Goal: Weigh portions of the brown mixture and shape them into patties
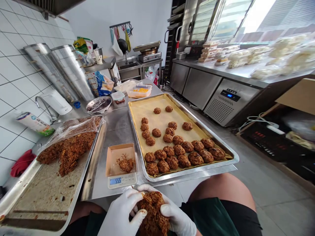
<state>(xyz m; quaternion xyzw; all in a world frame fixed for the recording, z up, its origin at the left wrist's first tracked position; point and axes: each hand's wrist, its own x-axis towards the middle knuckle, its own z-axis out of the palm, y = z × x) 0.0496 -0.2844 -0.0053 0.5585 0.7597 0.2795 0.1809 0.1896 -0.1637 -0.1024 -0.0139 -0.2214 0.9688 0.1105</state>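
Note:
A big lump of brown, crumbly mixture (153, 209) is held low over my lap, between both gloved hands. My right hand (177, 214) cups it from the right, thumb pressed on its front. From the other side my left hand (125, 211) grips its upper left edge with bent fingers and thumb. Just beyond stands a kitchen scale (122, 180) reading 55.5, with a cardboard tray (110, 160) on top. A small clump of mixture (126, 165) lies in that tray. On the right, several brown balls (178, 150) sit on a lined baking tray (145, 108).
At left, a metal tray (41, 200) carries a mound of mixture (76, 147) partly under plastic film (73, 126). Behind are a film-covered bowl (99, 105) and a plastic tub (139, 91) with orange-yellow food. A steel counter (214, 80) with packed boxes runs along the right.

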